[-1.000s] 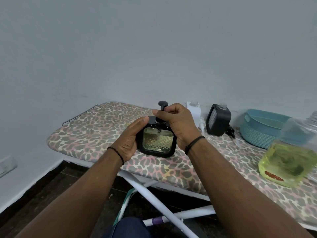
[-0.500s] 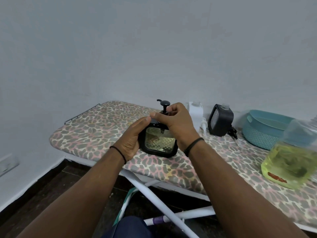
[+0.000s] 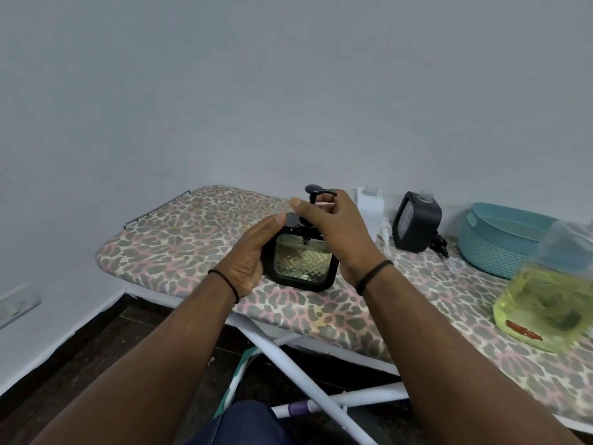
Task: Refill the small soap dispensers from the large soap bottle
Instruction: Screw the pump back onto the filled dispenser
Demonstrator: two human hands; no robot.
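A square black-framed soap dispenser with a clear quilted window [image 3: 303, 263] is held upright on the leopard-print ironing board [image 3: 192, 239], near its front edge.

The dispenser's left side is gripped by the left hand [image 3: 248, 255], fingers curled round the frame; the black pump head [image 3: 313, 195] and its collar are pinched by the curled fingers of the right hand [image 3: 333, 226]. Open board is left at 9 to 11 o'clock of the dispenser, out to the rounded left end and its wire rest [image 3: 157, 205]. At 1 o'clock a white square bottle [image 3: 370, 205] stands against the wall, at 2 o'clock a second black square dispenser without its pump [image 3: 417, 221], then a teal woven plastic basket [image 3: 500, 244]. The large clear bottle of yellow-green soap [image 3: 545, 303] is seen at 3 to 4 o'clock, at the front edge. Compared with half a second ago, the pump is lifted higher above the collar and the right thumb is raised off the frame.
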